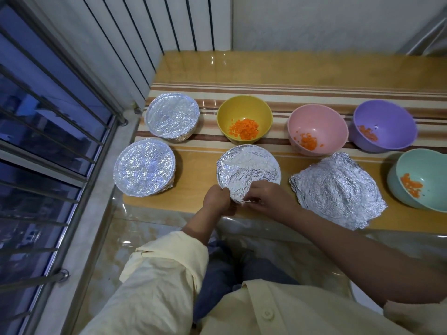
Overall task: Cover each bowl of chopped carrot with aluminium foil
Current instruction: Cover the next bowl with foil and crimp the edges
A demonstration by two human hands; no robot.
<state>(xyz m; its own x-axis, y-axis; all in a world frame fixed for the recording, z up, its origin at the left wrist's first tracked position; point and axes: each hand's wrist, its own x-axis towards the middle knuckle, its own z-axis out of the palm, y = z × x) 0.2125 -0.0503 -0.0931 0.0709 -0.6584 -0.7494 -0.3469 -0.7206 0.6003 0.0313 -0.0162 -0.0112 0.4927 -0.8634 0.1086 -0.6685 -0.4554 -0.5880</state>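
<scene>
A foil-covered bowl (248, 169) stands at the table's near edge, in the middle. My left hand (216, 198) grips the foil at its near rim, and my right hand (268, 198) pinches the foil edge beside it. Two more foil-covered bowls sit to the left, one near (144, 170) and one farther back (172, 118). A yellow bowl (244, 122), a pink bowl (317, 129), a purple bowl (384, 128) and a teal bowl (420, 180) stand uncovered with chopped carrot inside. A loose crumpled foil sheet (337, 189) lies flat to the right of my hands.
The striped table (266, 68) runs against a white wall at the back. A barred window (48, 141) and its sill border the left side. My lap and cream sleeves fill the lower part of the view.
</scene>
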